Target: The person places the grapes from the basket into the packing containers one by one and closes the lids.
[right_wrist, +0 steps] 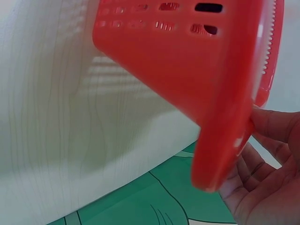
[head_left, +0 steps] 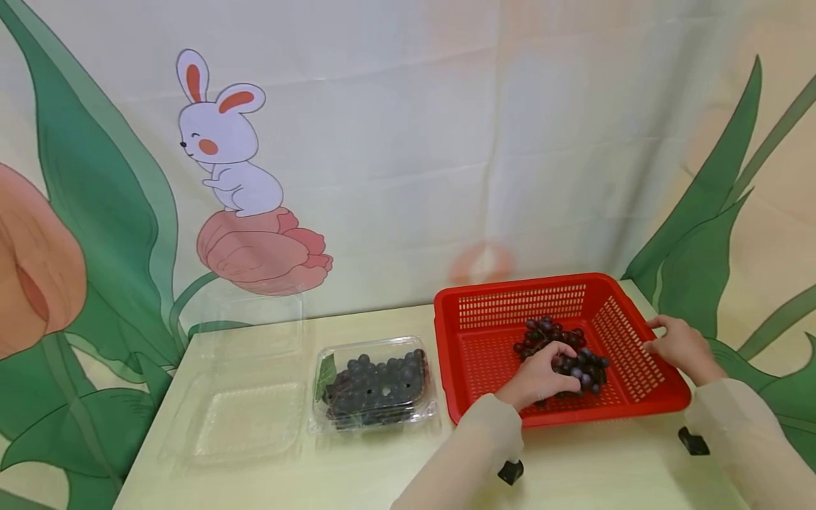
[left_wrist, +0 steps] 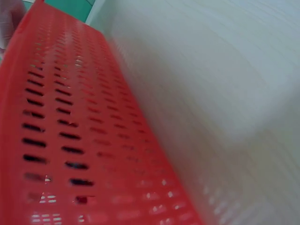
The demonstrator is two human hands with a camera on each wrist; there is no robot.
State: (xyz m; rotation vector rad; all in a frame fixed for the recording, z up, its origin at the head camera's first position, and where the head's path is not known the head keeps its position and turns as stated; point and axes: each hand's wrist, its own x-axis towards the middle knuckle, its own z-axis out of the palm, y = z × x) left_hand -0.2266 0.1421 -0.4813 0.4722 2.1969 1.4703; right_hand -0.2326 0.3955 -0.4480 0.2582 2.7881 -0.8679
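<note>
While R hand (head_left: 683, 347) pinches red basket (head_left: 487, 361) by rim, L hand (head_left: 540, 372): curled on dark grapes (head_left: 591, 371)
Grapes: prob. at grasp step
Basket: next move, likely lift, needs it steady

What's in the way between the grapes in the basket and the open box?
The left wall of the basket, then the filled box. Nothing visible separates the left hand from the basket's grapes.

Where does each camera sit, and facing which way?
Head: worn on head, facing forward and down over red basket, grapes, left hand and right hand.
Left wrist: worn there, facing the basket's outer wall; a sliver of hand, unclear whose.
Right wrist: worn there, facing the basket's corner; right hand visible.
Both wrist views share basket and tabletop.
</note>
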